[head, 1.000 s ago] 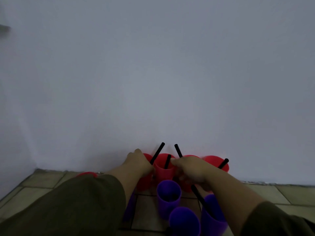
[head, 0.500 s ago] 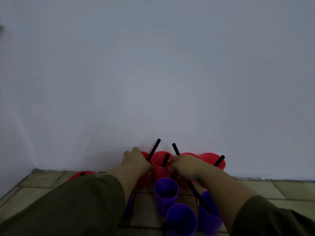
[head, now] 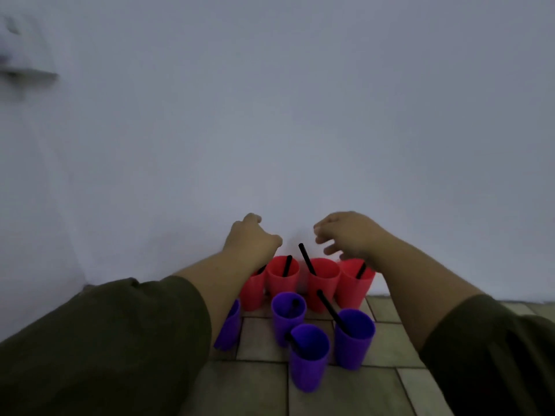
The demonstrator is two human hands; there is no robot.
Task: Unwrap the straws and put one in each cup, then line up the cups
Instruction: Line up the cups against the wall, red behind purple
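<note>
Hovering above the red cups, the left hand and right hand hold nothing, each grip released with fingers loosely curled. Red cups stand in a row against the wall, with purple cups in front on the tiles. Black straws show in several.

Dim rm: plain pale wall fills most of view, beige tiled floor w/ dark grout below.
</note>
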